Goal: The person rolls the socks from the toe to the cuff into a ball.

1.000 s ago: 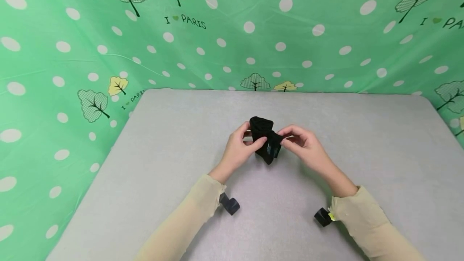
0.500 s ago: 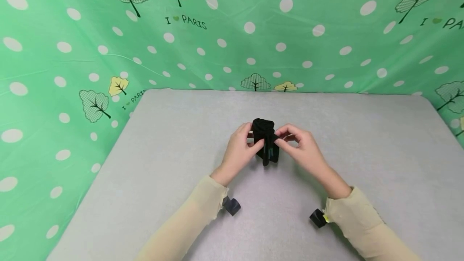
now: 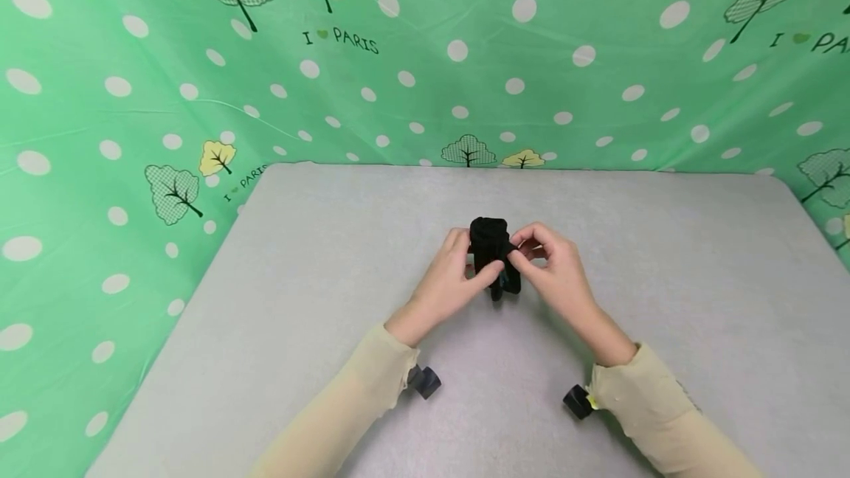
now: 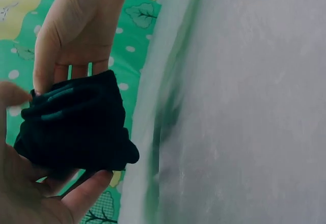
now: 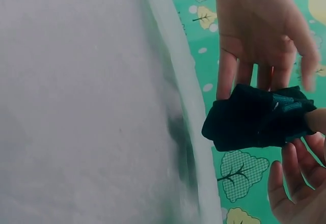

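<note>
A small black folded cloth bundle (image 3: 490, 233), sock-like, hangs over the table between both hands; faint teal marks show on its front in the right wrist view. My left hand (image 3: 443, 279) holds its left side, thumb in front and fingers behind, partly hidden by the cloth. On the other side, my right hand (image 3: 556, 264) pinches the edge of the cloth between thumb and fingertips. In the left wrist view the cloth (image 4: 76, 132) lies across the left fingers, with the right hand (image 4: 76, 35) reaching in from the top.
A grey table (image 3: 319, 242) lies beneath the hands. Behind it and on the left hangs a green dotted sheet (image 3: 398, 109) with printed trees. Small black wrist cameras (image 3: 578, 402) stick out from the cream sleeves (image 3: 341, 404).
The bundle and the left hand have shifted slightly right. The flap stretched toward the right hand now lies closer to the bundle, which looks narrower and more upright.
</note>
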`<act>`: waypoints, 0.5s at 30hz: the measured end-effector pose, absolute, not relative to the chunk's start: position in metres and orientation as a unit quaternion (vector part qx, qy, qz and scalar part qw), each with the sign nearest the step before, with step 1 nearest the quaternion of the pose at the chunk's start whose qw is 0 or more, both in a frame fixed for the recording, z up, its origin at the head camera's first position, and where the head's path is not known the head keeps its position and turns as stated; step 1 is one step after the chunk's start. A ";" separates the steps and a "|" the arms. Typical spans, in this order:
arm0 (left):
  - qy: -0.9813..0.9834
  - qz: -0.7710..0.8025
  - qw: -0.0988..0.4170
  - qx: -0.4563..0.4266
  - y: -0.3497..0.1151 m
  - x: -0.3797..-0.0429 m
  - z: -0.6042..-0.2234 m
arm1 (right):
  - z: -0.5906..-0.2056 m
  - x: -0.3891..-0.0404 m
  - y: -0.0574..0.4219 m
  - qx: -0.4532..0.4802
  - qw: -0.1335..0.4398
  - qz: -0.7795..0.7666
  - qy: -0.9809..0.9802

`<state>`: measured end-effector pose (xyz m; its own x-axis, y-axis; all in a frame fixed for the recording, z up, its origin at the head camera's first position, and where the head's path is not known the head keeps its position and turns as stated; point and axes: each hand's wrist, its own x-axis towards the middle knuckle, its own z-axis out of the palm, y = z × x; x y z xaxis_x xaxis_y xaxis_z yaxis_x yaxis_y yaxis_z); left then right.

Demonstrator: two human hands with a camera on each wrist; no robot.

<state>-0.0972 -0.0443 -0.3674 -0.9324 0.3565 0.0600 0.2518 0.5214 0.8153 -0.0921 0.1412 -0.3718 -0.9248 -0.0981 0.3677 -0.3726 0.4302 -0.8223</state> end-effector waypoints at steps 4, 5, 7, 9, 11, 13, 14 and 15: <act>0.878 0.444 0.056 0.167 -0.043 -0.097 -0.368 | -0.374 -0.092 0.140 0.150 0.135 0.521 -0.830; 0.878 0.446 0.056 0.165 -0.043 -0.097 -0.369 | -0.375 -0.092 0.140 0.151 0.135 0.521 -0.829; 0.877 0.448 0.058 0.163 -0.043 -0.097 -0.370 | -0.375 -0.091 0.139 0.152 0.134 0.522 -0.828; 0.873 0.456 0.059 0.162 -0.043 -0.098 -0.371 | -0.375 -0.091 0.139 0.152 0.131 0.521 -0.830; 0.871 0.461 0.060 0.161 -0.044 -0.099 -0.372 | -0.375 -0.091 0.139 0.152 0.125 0.520 -0.831; 0.874 0.456 0.056 0.159 -0.044 -0.100 -0.373 | -0.374 -0.090 0.140 0.148 0.116 0.521 -0.832; 0.876 0.452 0.052 0.159 -0.045 -0.100 -0.374 | -0.374 -0.089 0.140 0.145 0.111 0.522 -0.833; 0.880 0.446 0.047 0.159 -0.045 -0.100 -0.375 | -0.374 -0.089 0.140 0.141 0.105 0.524 -0.833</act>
